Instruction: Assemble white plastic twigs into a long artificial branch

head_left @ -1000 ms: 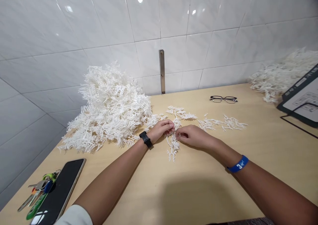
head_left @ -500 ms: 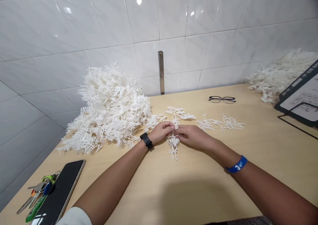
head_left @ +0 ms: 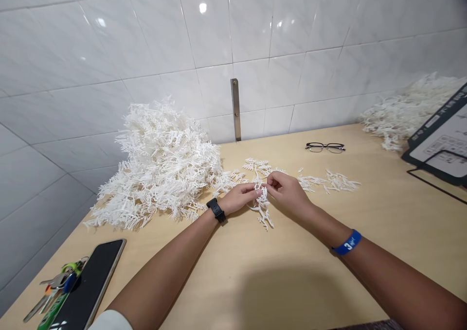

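Note:
My left hand (head_left: 239, 197), with a black watch on its wrist, and my right hand (head_left: 288, 190), with a blue wristband, meet over the middle of the wooden table (head_left: 292, 271). Both pinch the top of one white plastic sprig (head_left: 263, 208), whose branched end hangs down toward the table between them. A big heap of the same white sprigs (head_left: 160, 165) lies just left of my left hand. Several loose sprigs (head_left: 328, 180) are strewn behind and to the right of my hands.
A pair of black glasses (head_left: 325, 147) lies near the tiled wall. A second white heap (head_left: 401, 113) and a dark clipboard-like board (head_left: 438, 145) sit at the far right. A phone (head_left: 87, 286) and a bunch of keys (head_left: 54, 293) lie at the near left edge.
Both hands have lifted slightly and shifted right and away from me with the sprig; its lower end now hangs farther right. The fingers have drawn closer together on its top.

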The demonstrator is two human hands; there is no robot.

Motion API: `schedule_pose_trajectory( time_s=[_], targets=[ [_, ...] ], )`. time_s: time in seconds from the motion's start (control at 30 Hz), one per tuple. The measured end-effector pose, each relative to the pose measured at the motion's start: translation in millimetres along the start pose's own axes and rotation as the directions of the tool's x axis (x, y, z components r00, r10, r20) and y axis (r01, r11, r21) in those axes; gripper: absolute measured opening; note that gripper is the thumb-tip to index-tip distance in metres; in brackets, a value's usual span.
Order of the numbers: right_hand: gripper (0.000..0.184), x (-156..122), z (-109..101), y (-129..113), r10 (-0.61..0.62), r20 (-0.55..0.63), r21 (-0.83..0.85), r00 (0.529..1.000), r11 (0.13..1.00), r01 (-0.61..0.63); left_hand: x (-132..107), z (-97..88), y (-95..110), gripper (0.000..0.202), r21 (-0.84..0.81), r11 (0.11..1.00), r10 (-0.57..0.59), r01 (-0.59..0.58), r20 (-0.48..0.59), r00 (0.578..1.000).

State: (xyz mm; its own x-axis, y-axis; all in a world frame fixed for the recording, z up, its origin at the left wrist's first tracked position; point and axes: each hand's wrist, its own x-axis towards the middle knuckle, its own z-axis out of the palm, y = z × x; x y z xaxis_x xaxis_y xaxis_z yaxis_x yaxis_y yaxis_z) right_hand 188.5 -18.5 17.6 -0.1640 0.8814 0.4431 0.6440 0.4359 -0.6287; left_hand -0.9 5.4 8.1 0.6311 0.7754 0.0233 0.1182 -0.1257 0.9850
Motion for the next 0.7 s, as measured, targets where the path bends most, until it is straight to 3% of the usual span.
schedule_pose_trajectory(
  time_s=[0.2, 0.3, 0.4, 0.6, 0.7],
  targets=[
    [0.024, 1, -1, 2, 0.012, -0.024, 0.163, 1.0, 0.987, -0.008, 0, -1.2, -2, 0.045, -0.001, 1.0, 0.013, -0.014, -0.082, 0.997],
    [0.036, 1, -2, 1, 0.024, 0.019, 0.196, 1.0, 0.98, -0.027, 0, -1.2, -2, 0.044, -0.006, 1.0, 0.005, -0.006, -0.15, 0.989],
    [0.04, 2, 0, 2, 0.085, 0.092, 0.255, 0.992, 0.961, -0.106, 1, -0.7, -3, 0.042, 0.016, 1.0, 0.028, -0.026, -0.149, 0.988],
    [0.039, 3, 9, 6, 0.239, 0.3, 0.501, 0.924, 0.784, -0.365, 2, 0.0, -7, 0.031, 0.103, 0.992, 0.079, -0.071, -0.081, 0.994],
    [0.035, 1, 12, 8, 0.232, 0.376, 0.567, 0.897, 0.708, -0.421, 1, -0.2, -6, 0.026, 0.161, 0.985, 0.073, -0.063, -0.058, 0.996]
  ],
)
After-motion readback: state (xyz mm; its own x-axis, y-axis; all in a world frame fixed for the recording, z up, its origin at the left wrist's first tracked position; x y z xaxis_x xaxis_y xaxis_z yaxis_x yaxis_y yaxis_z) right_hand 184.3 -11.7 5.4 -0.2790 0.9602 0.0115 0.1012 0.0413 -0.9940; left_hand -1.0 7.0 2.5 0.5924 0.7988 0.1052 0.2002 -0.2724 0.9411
